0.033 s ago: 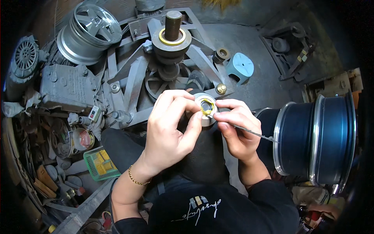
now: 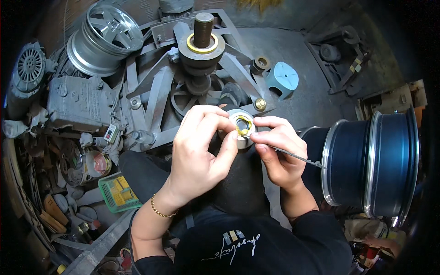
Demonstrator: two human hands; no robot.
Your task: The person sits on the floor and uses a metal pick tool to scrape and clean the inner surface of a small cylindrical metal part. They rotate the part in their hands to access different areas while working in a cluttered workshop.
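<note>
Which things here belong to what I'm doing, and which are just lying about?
In hand:
round metal part with yellow inside, at the left hand
thin rod, in the right hand

Apparently lying about:
light-blue stool
green basket
silver wheel
dark-blue wheels

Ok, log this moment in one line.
left hand: at ring | right hand: holds rod, one end at ring | stool: on floor
</note>
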